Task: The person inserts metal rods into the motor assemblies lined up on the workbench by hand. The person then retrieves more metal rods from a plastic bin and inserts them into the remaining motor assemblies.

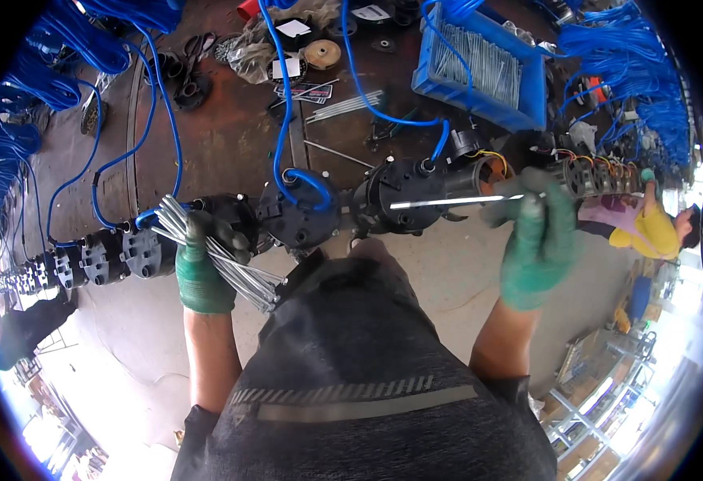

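My left hand (pixel 205 268), in a green and dark work glove, is closed around a bundle of long metal bolts (pixel 243 276). Between the gloved fingers of my right hand (pixel 537 240), somewhat blurred, a single long bolt (pixel 435 203) points left. It passes in front of a black motor housing (pixel 399 192) at the table's near edge; whether they touch I cannot tell. Just left of that stands another black housing (pixel 299 212) with a blue cable (pixel 281 104) coming out of its top. More black housings (pixel 145 252) line the edge beyond my left hand.
A blue crate (pixel 479 72) full of long bolts sits at the back right. Loose bolts (pixel 343 106) lie on the dark table (pixel 215 144). Coiled blue cables (pixel 632 48) are piled at both sides. Open metal motor bodies (pixel 584 178) stand to the right, near a person in yellow (pixel 652 228).
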Demonstrator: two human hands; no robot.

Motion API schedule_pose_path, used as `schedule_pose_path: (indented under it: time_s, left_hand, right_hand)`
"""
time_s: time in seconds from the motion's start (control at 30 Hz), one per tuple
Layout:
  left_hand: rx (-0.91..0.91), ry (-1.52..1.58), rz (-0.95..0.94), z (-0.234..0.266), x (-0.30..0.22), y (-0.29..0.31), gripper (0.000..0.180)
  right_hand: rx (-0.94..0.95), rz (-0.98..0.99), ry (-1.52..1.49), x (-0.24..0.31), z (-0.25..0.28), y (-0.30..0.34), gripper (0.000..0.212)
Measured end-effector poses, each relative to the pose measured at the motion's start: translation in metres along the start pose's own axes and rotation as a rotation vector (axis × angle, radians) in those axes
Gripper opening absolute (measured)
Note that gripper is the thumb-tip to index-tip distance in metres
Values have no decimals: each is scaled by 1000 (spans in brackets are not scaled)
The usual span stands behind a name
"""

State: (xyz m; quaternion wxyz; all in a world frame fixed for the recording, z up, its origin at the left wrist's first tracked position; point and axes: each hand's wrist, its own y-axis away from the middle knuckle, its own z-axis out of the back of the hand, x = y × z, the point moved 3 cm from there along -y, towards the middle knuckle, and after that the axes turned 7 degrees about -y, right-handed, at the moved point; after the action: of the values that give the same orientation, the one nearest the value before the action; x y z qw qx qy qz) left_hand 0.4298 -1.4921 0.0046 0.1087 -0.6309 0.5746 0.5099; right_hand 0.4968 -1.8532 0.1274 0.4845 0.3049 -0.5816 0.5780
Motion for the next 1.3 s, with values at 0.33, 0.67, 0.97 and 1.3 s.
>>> schedule_pose_path:
  time_s: [0.33,0.67,0.97,1.3]
  left_hand:
    - [132,15,-26,-2,-2,-5,28]
    - [190,61,-18,-11,-9,-2,39]
    - [211,213,9,-16,-5,2,36]
    - [212,235,28,-6,6,2,44]
  right_hand:
    - [243,97,199,-34,-36,43,22]
    - [502,229,483,-6,-73,30,29]
    - [771,91,293,7,-132,77,29]
    - [493,-49,-64,-1,-120,68,19]
